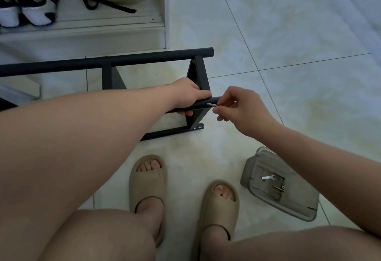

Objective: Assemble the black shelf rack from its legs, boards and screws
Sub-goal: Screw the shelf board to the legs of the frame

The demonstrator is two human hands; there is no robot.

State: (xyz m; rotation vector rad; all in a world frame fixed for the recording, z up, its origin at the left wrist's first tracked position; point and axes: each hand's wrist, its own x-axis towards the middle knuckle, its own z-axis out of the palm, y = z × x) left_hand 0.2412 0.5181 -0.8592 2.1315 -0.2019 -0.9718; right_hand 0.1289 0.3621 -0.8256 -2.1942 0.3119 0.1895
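on the tiled floor [288,34], the left hand [188,94] is gripping a rack leg [203,104], the right hand [243,108] pinching a screw [212,104] at its end; a tilted entry is probably risking cross-threading.

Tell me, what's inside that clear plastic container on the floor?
A small flat wrench and a few screws lie in the container; the right forearm covers its far corner.

Left hand [188,94] grips black rack tube [203,104]; right hand [240,109] pinches screw [212,104] at tube end.
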